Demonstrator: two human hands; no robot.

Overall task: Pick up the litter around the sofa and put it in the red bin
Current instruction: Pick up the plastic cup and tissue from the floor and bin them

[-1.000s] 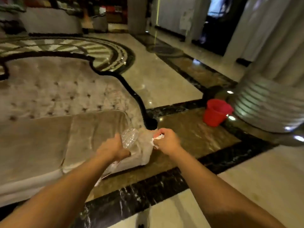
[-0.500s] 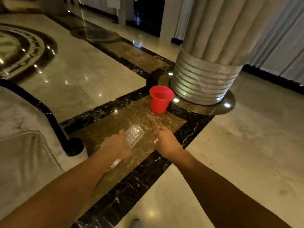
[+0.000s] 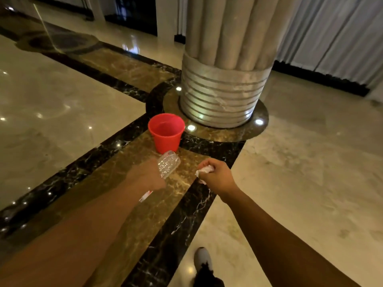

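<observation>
- The red bin (image 3: 166,132) stands upright on the polished floor (image 3: 62,96), near the middle of the view, just beside the ringed base of a fluted column (image 3: 222,83) that rises to its right and behind it. It is a plain, tapering plastic bucket, wider at the rim than at the foot, and what shows of its inside is bare red wall.
- The left hand (image 3: 148,176) is curled around a clear plastic bottle (image 3: 168,163). The bottle is crumpled and ribbed, see-through, tilted with its broad end pointing up and away toward the bin; that end appears just below the bin's foot. A red-and-white scrap (image 3: 145,196) pokes out beneath the same hand; what it is cannot be told.
- The right hand (image 3: 216,176) is closed in a loose fist on crumpled white paper (image 3: 204,170), with ragged bits sticking out at the thumb side.
- Both hands are held out in front of the person, near one another but apart, on the near side of the bin above a brown marble strip edged in black.
- A light-coloured shoe (image 3: 203,258) shows at the near edge, on pale marble.
</observation>
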